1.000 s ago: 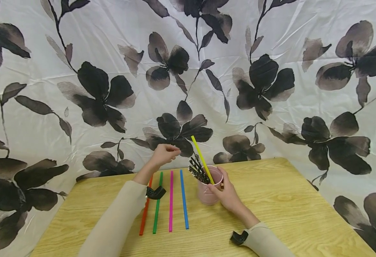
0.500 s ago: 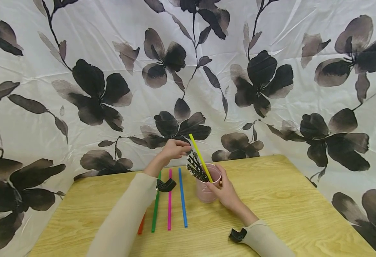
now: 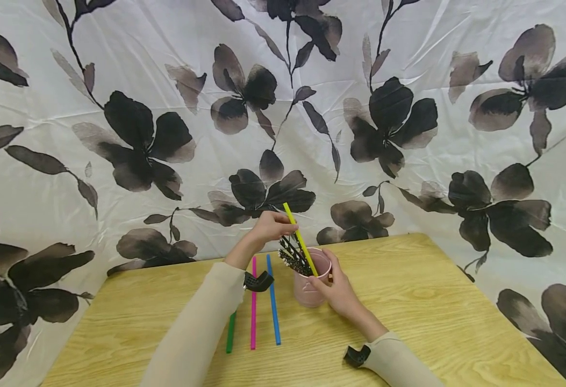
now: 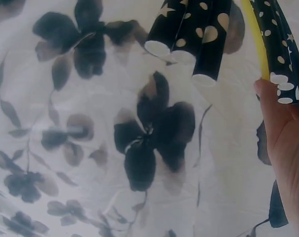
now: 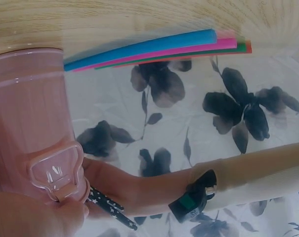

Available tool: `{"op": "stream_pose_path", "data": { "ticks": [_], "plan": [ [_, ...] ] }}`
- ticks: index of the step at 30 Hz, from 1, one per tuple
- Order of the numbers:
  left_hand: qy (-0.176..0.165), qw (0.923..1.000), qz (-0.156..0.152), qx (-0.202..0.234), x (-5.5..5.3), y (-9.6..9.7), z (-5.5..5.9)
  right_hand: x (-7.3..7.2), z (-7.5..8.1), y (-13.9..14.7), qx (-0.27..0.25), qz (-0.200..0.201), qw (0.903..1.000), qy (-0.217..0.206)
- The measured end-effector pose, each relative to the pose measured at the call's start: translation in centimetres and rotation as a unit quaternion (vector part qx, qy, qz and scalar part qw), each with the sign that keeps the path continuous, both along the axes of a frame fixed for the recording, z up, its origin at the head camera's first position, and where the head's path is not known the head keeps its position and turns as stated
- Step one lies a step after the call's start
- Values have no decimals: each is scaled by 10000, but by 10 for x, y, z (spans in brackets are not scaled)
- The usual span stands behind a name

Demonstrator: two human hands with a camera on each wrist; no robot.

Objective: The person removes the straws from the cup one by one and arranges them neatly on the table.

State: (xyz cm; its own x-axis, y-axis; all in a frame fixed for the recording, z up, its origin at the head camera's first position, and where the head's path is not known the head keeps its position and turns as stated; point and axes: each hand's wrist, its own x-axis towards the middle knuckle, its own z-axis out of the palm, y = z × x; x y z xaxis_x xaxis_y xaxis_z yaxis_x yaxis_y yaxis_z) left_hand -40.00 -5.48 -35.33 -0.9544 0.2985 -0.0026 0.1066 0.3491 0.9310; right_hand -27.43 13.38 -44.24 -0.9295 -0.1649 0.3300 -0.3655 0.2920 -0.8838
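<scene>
A translucent pink cup stands on the table, gripped round its right side by my right hand. Several black patterned straws lean out of its left side, and a yellow straw rises among them. My left hand has its fingertips on the upper part of the yellow straw and pinches it. In the left wrist view, black straws with white dots and stars show their open ends beside the left hand. The right wrist view shows the cup wall close up, with a raised clasp shape.
Blue, pink and green straws lie side by side on the wooden table, left of the cup. The left forearm hides a red straw in the head view. Flowered cloth hangs behind.
My left hand has moved right to the yellow straw and now pinches it. Its forearm now covers the red straw and part of the green one. The right hand stays on the cup.
</scene>
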Motion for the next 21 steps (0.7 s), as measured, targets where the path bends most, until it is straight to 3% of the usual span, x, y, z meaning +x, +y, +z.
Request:
{"op": "stream_pose_path", "data": {
  "ticks": [9, 15, 21],
  "plan": [
    [-137, 9990, 62, 418, 4, -7, 13, -4, -5, 1, -62, 105, 9999, 1],
    [-136, 9943, 462, 954, 9, -11, 29, -16, -25, 4, -20, -91, 9999, 67],
    [215, 9884, 555, 1399, 20, -16, 46, -19, -30, 3, 68, -172, 9995, 253]
  ]
}}
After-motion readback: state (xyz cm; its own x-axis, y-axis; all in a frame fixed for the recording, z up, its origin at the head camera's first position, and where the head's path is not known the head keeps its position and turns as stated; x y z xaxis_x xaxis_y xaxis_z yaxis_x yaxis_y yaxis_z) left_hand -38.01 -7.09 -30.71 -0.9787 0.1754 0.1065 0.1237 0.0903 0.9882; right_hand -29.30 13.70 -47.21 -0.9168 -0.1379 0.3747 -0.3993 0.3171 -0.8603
